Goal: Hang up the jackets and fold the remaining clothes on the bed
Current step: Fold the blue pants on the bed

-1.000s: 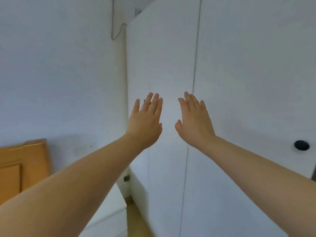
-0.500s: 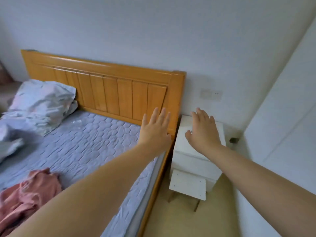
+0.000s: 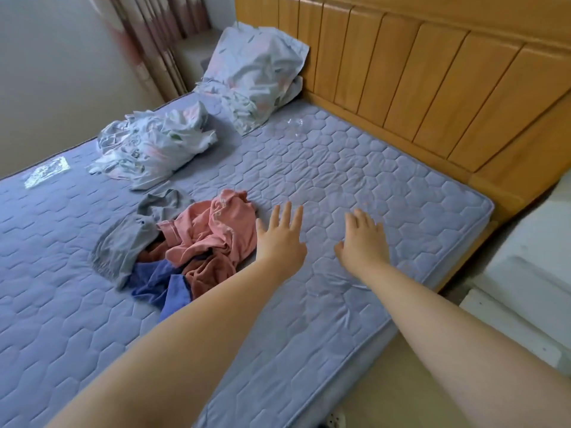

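Left hand, right hand: fingers spread, empty, apart above bed. Clothes pile just left, unsorted. Likely step: choosing first garment. Next: grip pink garment.

Crumpled pink garment, grey garment and blue garment, heaped together on mattress

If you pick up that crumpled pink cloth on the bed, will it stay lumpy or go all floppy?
Probably floppy: the pink garment lies crumpled in soft folds, so it should droop and unfold when lifted. It looks like thin cloth, so likely light. It overlaps the grey garment and the blue garment, so those might drag along a little.
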